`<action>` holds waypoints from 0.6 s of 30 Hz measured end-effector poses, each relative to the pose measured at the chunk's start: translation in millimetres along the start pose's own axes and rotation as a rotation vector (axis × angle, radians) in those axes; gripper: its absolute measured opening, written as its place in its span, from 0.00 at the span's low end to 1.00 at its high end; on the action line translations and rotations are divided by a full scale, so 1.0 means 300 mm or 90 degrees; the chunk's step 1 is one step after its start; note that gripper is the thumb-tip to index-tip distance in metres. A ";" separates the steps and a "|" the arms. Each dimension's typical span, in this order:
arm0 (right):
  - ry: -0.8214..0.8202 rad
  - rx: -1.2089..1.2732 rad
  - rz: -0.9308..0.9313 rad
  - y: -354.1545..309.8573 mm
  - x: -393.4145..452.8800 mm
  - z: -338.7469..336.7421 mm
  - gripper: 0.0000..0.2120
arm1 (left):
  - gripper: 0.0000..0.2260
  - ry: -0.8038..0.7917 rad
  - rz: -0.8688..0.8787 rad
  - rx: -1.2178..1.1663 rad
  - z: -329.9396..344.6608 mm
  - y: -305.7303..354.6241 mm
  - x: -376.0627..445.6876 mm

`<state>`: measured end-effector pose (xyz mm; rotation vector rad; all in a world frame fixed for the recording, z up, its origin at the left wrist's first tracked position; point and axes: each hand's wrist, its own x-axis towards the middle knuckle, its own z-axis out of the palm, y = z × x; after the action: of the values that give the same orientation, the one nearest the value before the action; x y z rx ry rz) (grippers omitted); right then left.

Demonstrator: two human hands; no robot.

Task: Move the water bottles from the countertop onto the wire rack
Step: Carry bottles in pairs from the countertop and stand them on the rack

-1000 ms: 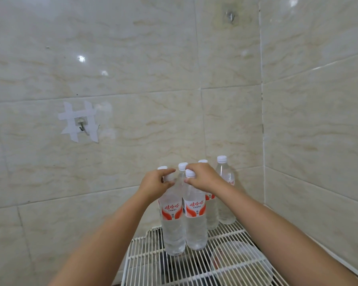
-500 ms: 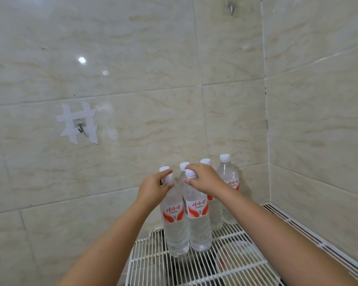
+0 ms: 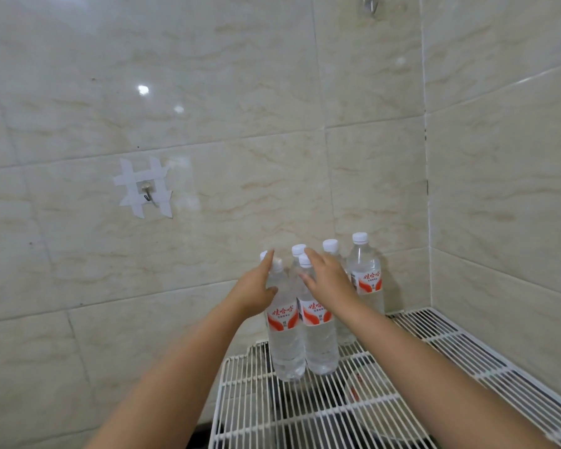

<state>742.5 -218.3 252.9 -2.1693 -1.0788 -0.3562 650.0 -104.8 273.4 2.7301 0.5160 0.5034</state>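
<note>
Several clear water bottles with white caps and red-and-white labels stand upright on the white wire rack (image 3: 353, 413) in the tiled corner. The two front bottles are side by side: the front left bottle (image 3: 284, 345) and the front right bottle (image 3: 319, 341). Behind them stand others, one at the far right (image 3: 366, 273). My left hand (image 3: 256, 286) is beside the front left bottle's neck with fingers spread, holding nothing. Just right of the front right bottle's cap, my right hand (image 3: 329, 280) is open too, its fingers apart.
Tiled walls close the rack in at the back and on the right. A small metal hook (image 3: 146, 192) taped to the back wall hangs at the left. Dark objects and a round clear lid show below the rack wires. The rack's right part (image 3: 467, 351) holds nothing.
Both hands have let go of the two front bottles' necks and opened, drawing back slightly. The bottles stay standing on the rack.
</note>
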 end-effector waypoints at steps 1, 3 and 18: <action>-0.019 -0.009 0.003 0.003 -0.008 -0.005 0.26 | 0.30 0.026 -0.007 -0.009 -0.003 -0.003 -0.015; -0.046 -0.028 0.006 0.013 -0.029 -0.021 0.30 | 0.26 0.087 -0.024 0.021 -0.010 -0.020 -0.051; -0.110 -0.023 -0.382 -0.448 -0.351 0.284 0.18 | 0.18 0.067 -0.336 0.294 -0.022 -0.420 -0.798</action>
<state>567.3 -166.2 197.8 -1.8903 -1.8322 -0.4582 402.2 -87.6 166.4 2.8052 1.4870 0.4239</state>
